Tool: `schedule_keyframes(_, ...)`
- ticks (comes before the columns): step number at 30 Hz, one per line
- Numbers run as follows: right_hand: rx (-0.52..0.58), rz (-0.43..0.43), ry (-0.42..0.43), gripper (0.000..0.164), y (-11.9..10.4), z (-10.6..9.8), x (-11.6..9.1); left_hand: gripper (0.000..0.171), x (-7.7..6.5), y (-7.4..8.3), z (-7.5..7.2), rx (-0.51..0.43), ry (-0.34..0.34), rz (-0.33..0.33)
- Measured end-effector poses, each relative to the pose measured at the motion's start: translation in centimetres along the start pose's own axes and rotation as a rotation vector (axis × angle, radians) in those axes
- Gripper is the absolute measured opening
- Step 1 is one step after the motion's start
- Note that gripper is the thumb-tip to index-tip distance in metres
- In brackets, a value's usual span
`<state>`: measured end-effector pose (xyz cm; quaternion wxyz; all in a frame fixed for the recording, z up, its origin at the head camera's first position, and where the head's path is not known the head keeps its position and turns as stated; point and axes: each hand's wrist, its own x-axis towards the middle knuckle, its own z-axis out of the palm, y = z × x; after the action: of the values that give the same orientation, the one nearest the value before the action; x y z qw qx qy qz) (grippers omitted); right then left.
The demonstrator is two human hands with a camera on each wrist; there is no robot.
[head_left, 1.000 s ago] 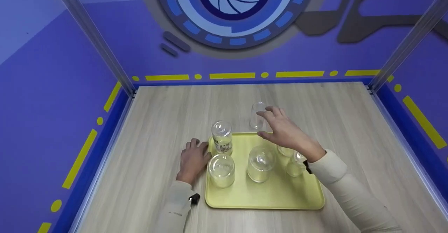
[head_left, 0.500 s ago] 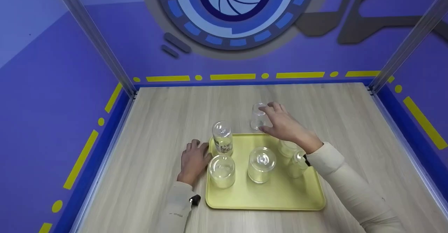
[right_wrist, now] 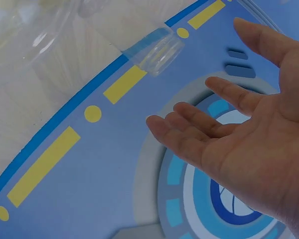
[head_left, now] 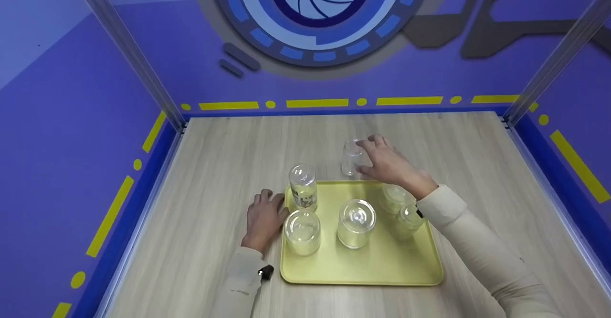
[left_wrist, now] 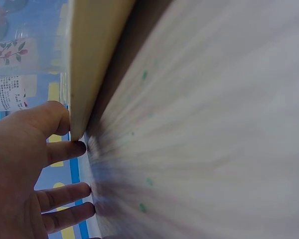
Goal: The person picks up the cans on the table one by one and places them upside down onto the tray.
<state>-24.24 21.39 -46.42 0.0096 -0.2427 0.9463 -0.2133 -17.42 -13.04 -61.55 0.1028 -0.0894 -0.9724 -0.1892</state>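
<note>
In the head view, a clear drinking glass (head_left: 351, 163) stands bottom-up on the table just behind the yellow tray (head_left: 363, 270). My right hand (head_left: 389, 163) is at its right side, thumb and fingers parted. The right wrist view has this hand (right_wrist: 239, 124) with spread fingers, apart from the glass's thick base (right_wrist: 162, 52). My left hand (head_left: 265, 217) lies at the tray's left edge, thumb against the rim. In the left wrist view, the thumb and index fingertip touch the tray wall (left_wrist: 92, 64), and the other fingers reach out straight.
Several clear glasses stand on the tray: a tall printed glass (head_left: 303, 186) back left, a wide glass (head_left: 302, 232) front left, another wide glass (head_left: 356, 223) in the middle, and two at the right, partly behind my right arm. A blue-purple wall (head_left: 305, 86) closes the table's back.
My right hand has moved slightly away from me and up beside the glass behind the tray. That glass, the tray and my left hand stay put.
</note>
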Motion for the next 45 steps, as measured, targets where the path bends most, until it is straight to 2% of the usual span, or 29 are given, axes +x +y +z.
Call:
schedule_keyframes(8, -0.019, 0.034, -0.036, 0.066, 0.4, 0.2, 0.9, 0.04, 0.0, 0.2, -0.1, -0.002, -0.018, -0.017)
schedule_keyframes(15, -0.026, 0.064, -0.057, 0.068, 0.6, 0.4, 1.8, 0.039, 0.0, 0.0, 0.0, 0.004, 0.004, -0.001)
schedule_keyframes(23, -0.021, 0.05, -0.076, 0.07, 1.0, 0.4, 2.5, 0.04, 0.0, -0.1, 0.1, -0.008, 0.0, -0.005)
schedule_keyframes(33, -0.033, 0.077, -0.118, 0.073, 1.3, 0.1, 3.4, 0.041, 0.1, 0.1, -0.1, -0.003, -0.014, -0.01)
schedule_keyframes(45, -0.054, 0.079, -0.137, 0.073, 1.3, 0.8, 4.2, 0.04, 0.0, 0.0, 0.1, 0.009, -0.004, -0.012)
